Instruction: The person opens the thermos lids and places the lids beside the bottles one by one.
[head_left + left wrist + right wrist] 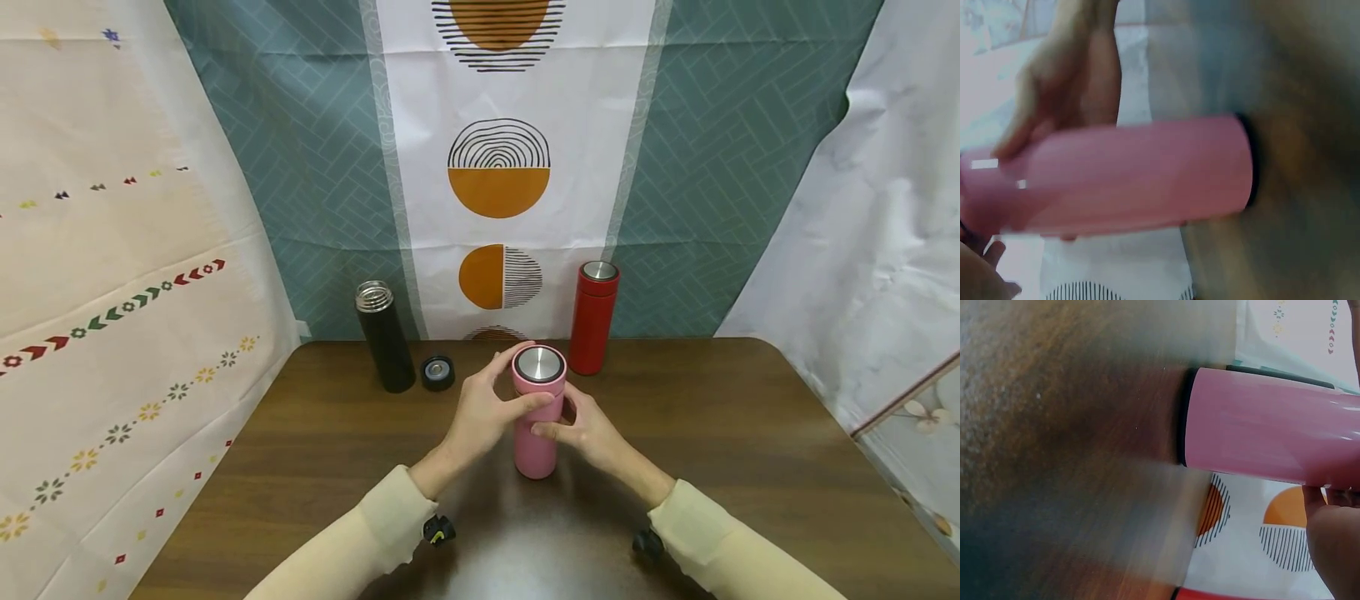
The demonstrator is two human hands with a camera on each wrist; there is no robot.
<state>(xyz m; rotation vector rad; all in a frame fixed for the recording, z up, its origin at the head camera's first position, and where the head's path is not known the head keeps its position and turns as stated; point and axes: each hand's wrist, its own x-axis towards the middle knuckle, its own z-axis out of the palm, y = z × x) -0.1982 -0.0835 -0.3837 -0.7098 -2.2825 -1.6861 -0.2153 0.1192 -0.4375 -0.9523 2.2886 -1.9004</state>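
Observation:
A pink thermos [535,450] with a silver-topped lid [540,364] stands upright on the table, between both hands. My left hand [482,408] grips its upper part around the lid, thumb across the front. Lower down, my right hand [595,432] holds the body from the other side, its thumb on the front. The left wrist view shows the pink body [1135,175] with the right hand [1075,87] around it. In the right wrist view the thermos base [1210,419] meets the wood, and some fingers [1335,531] show behind the body.
At the back left stands an open black thermos [390,350], its black cap [437,372] lying beside it on the table. A capped red thermos [594,325] stands behind the pink one, to the right. Fabric hangings [322,208] rise along the brown table's [300,467] back edge.

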